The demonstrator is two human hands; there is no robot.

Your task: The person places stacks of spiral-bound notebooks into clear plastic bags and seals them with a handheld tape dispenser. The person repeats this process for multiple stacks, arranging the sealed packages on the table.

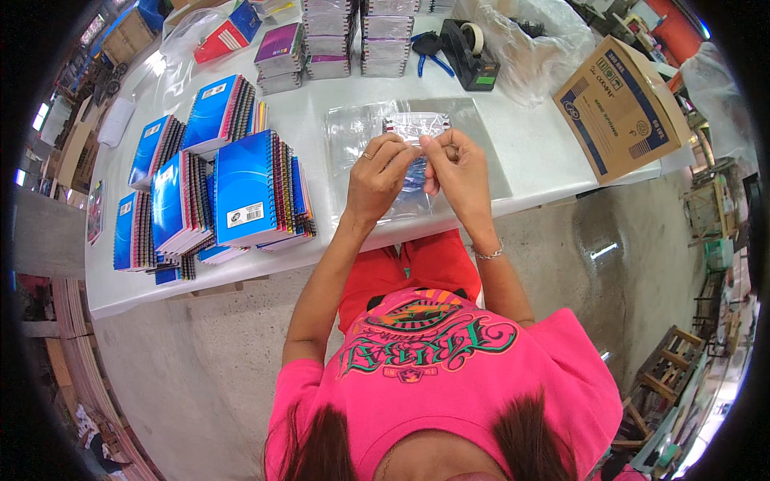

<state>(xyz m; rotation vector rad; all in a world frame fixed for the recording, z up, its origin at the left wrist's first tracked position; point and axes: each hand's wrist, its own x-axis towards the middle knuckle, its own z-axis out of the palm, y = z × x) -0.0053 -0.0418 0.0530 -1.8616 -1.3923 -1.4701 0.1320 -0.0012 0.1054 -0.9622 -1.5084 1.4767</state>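
My left hand (pixel 375 176) and my right hand (pixel 459 167) are close together over the table's front edge. Both are closed, thumbs and fingertips pinching clear film with the tips almost meeting. The film belongs to a clear plastic bag (pixel 393 205), shiny and crumpled below my fingers. Just beyond the hands lies a spiral-bound notebook pack (pixel 417 123) under the plastic, partly hidden by my fingers. Beneath it is a larger flat layer of clear plastic sheets (pixel 481 160).
Stacked blue spiral notebooks (pixel 245 188) stand to the left. Wrapped notebook stacks (pixel 385 46) rise at the back, near blue-handled pliers (pixel 433 60) and a black tape dispenser (pixel 469 60). A cardboard box (pixel 613 112) sits at the right, with loose plastic (pixel 529 48) behind.
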